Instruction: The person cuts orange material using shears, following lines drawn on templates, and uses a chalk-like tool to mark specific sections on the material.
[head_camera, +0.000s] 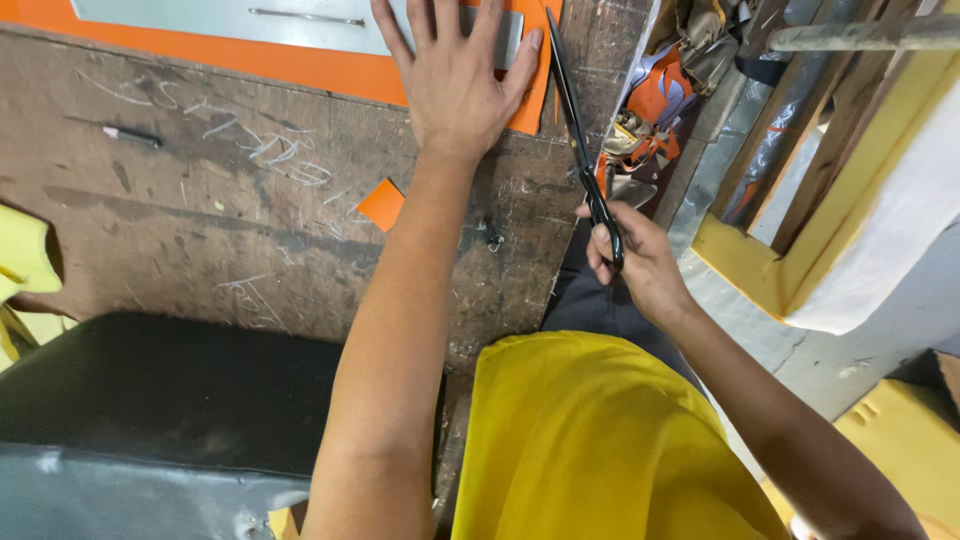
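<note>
Orange sheet (300, 62) lying flat on the scratched wooden surface (200, 220), a metal plate (200, 18) upon it. Left hand (455, 85) presses it, fingers spread wide. Right hand (635, 260), fingers closed through the handles, holds black scissors (578, 140) at the sheet's right edge.

Scarred brown worktable (200, 220) bears chalk scribbles; a dark pencil (132, 136) lies at 10 o'clock. Black padded seat (170, 390) at 7 o'clock. Orange scrap heap (655, 100) at 1 o'clock.
</note>
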